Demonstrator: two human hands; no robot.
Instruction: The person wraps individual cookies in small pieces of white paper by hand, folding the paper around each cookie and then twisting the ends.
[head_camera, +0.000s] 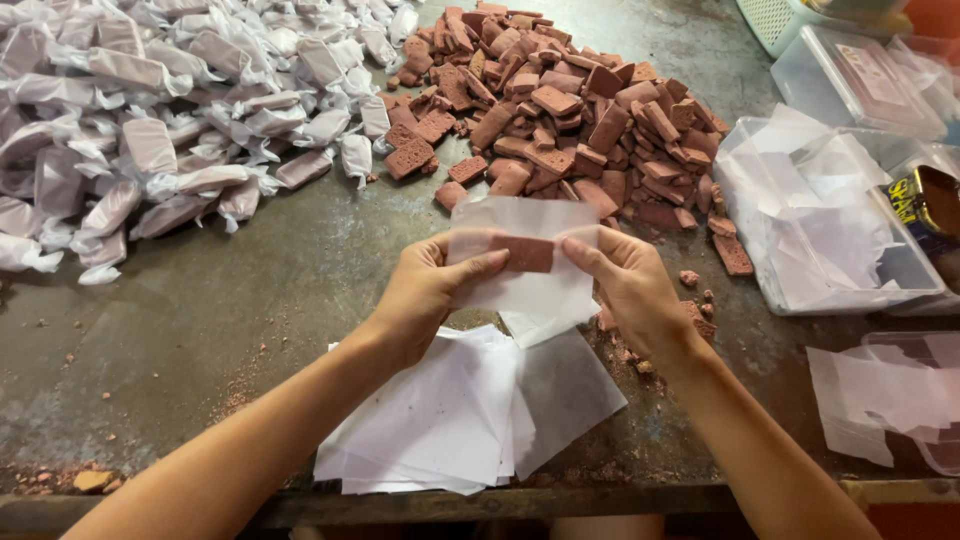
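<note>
**Wrapping a brown bar in thin paper**

Above my grey, crumb-strewn worktable (230, 300), my left hand (425, 290) and right hand (630, 285) pinch a translucent white paper sheet (525, 290) around one reddish-brown rectangular bar (522, 254). I judge it best kept centred, folds tight.

Soft, even daylight fills the scene, bright enough throughout; it seems to fall from above and ahead, as the stack of thin white paper sheets (450, 420) throws only a faint shadow on the worn grey-green metal tabletop (250, 300); the clear plastic containers (850, 80) at upper right show mild glare; focus is sharp centrally; the far corners bend slightly.
</note>
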